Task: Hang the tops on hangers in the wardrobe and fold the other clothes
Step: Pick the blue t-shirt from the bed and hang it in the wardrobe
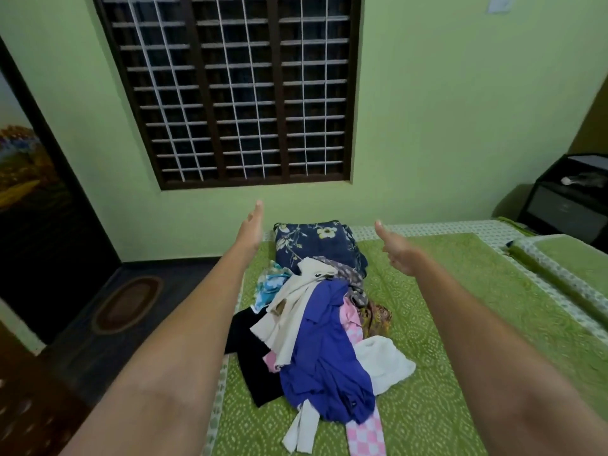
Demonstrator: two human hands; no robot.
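Observation:
A heap of clothes lies on the bed (444,373). On top is a blue garment (324,353), with a cream one (296,311), a black one (253,357), a white one (383,362) and a pink checked one (365,436) around it. Behind the heap sits a folded navy floral cloth (312,245). Both my arms stretch forward above the heap. My left hand (250,229) is flat with straight fingers and holds nothing. My right hand (396,250) is held out empty, its fingers loosely bent, thumb up.
A green patterned spread covers the bed, and a pillow (572,274) lies at the right. A barred window (237,90) fills the green wall ahead. A dark cabinet (569,202) stands at the far right, a dark door (39,192) and an oval mat (128,304) at the left.

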